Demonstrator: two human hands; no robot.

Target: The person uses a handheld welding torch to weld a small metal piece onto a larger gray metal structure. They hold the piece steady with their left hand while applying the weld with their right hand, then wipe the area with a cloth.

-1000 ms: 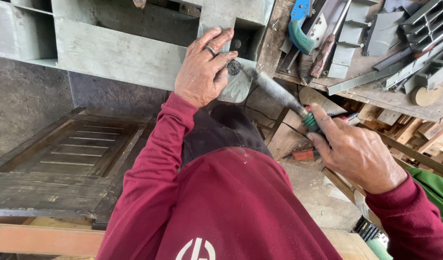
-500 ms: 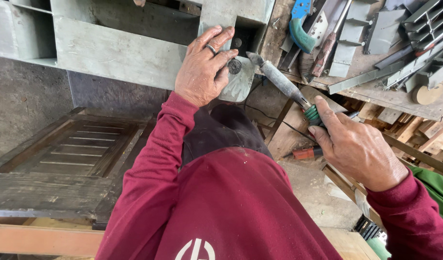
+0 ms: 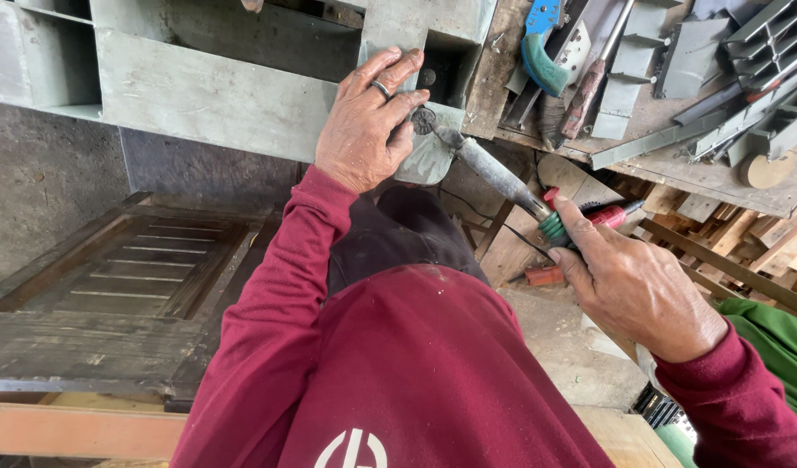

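Seen from above, looking down past a dark red long-sleeved shirt [image 3: 398, 373]. Left hand [image 3: 364, 126] laid flat, fingers spread slightly apart and holding nothing, pressed against the lower corner of a grey-painted wooden frame [image 3: 216, 87], with a ring on one finger. Right hand [image 3: 637, 290] clamped around the green grip of a slim rotary hand tool [image 3: 502, 178], thumb and fingers wrapped tight near its rear end. Tool's grey metal body angled up and to the left, its small round dark disc [image 3: 424, 121] at the tip touching the frame's lower corner, just beside the left fingertips. Thin black cord hanging below the tool. Grey frame stretching along the top of the view, with open rectangular compartments along its upper edge. Behind the tool, to the right, a cluttered wooden workbench [image 3: 676, 169] carrying a blue-and-teal handled tool [image 3: 541, 52] near its left edge, several grey metal channel pieces [image 3: 745, 52] toward its right edge, and a small round wooden disc [image 3: 767, 169] at its front edge. Red-handled screwdriver [image 3: 611, 215] just behind the right hand's fingers. Dark brown panelled wooden door [image 3: 112, 286] lying flat at the lower left, below the frame. Green fabric [image 3: 780, 338] at the right edge.
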